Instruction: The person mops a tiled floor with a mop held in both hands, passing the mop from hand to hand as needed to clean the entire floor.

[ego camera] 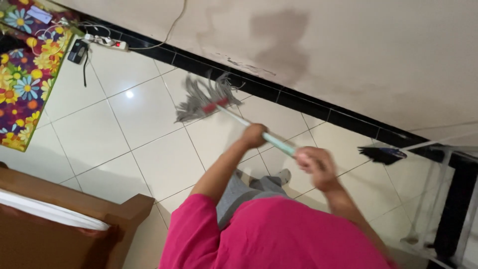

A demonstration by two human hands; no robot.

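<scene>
Below me, both my arms reach forward over the cream tiled floor (149, 164), bare from the sleeves of my pink shirt (279, 239). My left hand (255, 135) is wrapped around the pale green mop handle (276, 143) farther down its length, elbow bent; my right hand (314, 164) is closed round the handle's upper end, just behind the left, blurred with motion. One mop is in use: its grey string mop head (204, 98), fixed by a red collar, lies spread on the tiles ahead of my left hand, close to the black skirting strip (308, 105) under the stained beige wall (323, 45). The handle runs slantwise from the head back through both hands.

One black brush head (382, 155) rests on the floor to the right of my right hand, near a white metal frame (448, 199). At far left lies one flowered mat (27, 74), with one white power strip (105, 43) and a dark small device (77, 51) beside it. One brown wooden bed frame (74, 219) fills the lower left corner.
</scene>
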